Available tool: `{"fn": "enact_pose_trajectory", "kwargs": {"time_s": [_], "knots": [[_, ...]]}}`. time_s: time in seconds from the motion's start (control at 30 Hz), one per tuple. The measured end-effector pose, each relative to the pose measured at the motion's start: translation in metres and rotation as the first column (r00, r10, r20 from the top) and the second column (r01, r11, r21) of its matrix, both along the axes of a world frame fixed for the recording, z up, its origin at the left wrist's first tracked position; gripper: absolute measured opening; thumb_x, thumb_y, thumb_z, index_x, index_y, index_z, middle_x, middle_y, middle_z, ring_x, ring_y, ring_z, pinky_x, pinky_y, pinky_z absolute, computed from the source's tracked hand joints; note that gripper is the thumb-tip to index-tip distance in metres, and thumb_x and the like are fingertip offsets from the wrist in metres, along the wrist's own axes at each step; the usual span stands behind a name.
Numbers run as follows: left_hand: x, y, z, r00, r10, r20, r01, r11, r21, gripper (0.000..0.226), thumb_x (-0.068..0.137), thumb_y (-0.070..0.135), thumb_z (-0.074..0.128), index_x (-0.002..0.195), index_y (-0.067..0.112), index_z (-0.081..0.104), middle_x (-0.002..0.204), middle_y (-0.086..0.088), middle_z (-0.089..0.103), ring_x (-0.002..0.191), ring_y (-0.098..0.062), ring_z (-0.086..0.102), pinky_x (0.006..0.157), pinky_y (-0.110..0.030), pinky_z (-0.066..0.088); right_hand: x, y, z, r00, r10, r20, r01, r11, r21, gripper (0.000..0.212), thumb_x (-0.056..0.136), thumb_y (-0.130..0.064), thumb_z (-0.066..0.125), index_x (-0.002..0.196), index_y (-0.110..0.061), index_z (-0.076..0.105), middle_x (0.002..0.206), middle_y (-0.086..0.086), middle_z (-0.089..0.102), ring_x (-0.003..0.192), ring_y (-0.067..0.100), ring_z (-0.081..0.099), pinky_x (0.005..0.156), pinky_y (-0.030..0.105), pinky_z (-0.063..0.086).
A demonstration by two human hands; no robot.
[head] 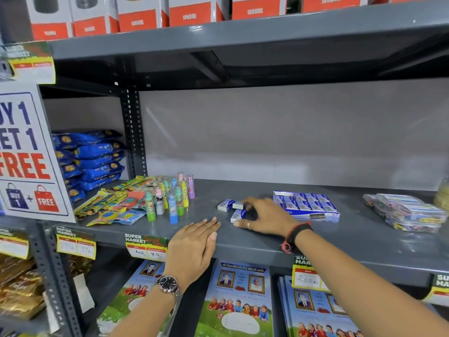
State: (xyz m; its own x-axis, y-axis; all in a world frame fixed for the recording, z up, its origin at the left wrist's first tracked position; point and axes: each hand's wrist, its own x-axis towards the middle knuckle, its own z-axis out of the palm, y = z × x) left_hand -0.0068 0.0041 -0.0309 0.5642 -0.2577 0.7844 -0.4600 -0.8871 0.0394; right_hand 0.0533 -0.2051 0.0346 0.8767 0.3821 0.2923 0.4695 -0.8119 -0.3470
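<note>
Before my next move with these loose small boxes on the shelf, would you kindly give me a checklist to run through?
1. Contact: the right hand curls fingers and thumb round the nearest loose small boxes; ok.
2. All three gathered: the leftmost box lies outside the fingers; not ok.
3. Grip firm enough to lift: cannot tell.
4. Free hand: the left hand lies flat on the shelf edge, holding nothing; ok.
5. Room in the display tray beside the right hand: cannot tell.
6. Clearance: the upright sticks stand apart from the boxes; ok.
</note>
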Motion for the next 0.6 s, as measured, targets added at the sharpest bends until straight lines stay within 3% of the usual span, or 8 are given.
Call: {"fn": "enact_pose_trajectory", "kwargs": {"time_s": [0.33, 0.47, 0.6], "knots": [[0.003, 0.003, -0.003, 1.0, -0.006, 0.011, 0.006, 1.0, -0.005, 0.048, 0.097, 0.034, 0.026, 0.109, 0.021, 0.07, 0.111, 0.005, 0.069, 0.104, -0.01, 0.064, 0.092, -0.026, 0.043, -0.004, -0.025, 0.01, 0.996, 0.038, -0.081, -0.021, 0.978, 0.207, 0.06, 0.068, -0.048, 0.075, 0.117, -0.023, 0.053, 0.111, -0.007, 0.063, 0.105, 0.01, 0.058, 0.084, 0.022, 0.045], [0.006, 0.002, -0.004, 1.0, -0.014, 0.019, 0.015, 1.0, -0.011, 0.052, 0.099, 0.036, 0.021, 0.109, 0.021, 0.07, 0.111, 0.006, 0.069, 0.104, -0.009, 0.064, 0.09, -0.025, 0.044, -0.004, -0.063, 0.02, 0.998, -0.061, 0.005, 0.056, 0.953, 0.298, 0.052, 0.069, -0.037, 0.078, 0.113, -0.017, 0.057, 0.111, -0.003, 0.064, 0.102, 0.007, 0.058, 0.088, 0.024, 0.045], [0.008, 0.002, -0.005, 0.999, -0.023, 0.031, 0.024, 1.0, -0.015, 0.05, 0.098, 0.035, 0.024, 0.108, 0.021, 0.07, 0.112, 0.006, 0.069, 0.104, -0.009, 0.064, 0.091, -0.023, 0.04, 0.002, -0.088, 0.019, 0.991, -0.134, -0.02, 0.133, 0.945, 0.299, 0.048, 0.073, -0.035, 0.076, 0.111, -0.013, 0.057, 0.108, -0.001, 0.064, 0.103, 0.013, 0.06, 0.089, 0.025, 0.046]]}}
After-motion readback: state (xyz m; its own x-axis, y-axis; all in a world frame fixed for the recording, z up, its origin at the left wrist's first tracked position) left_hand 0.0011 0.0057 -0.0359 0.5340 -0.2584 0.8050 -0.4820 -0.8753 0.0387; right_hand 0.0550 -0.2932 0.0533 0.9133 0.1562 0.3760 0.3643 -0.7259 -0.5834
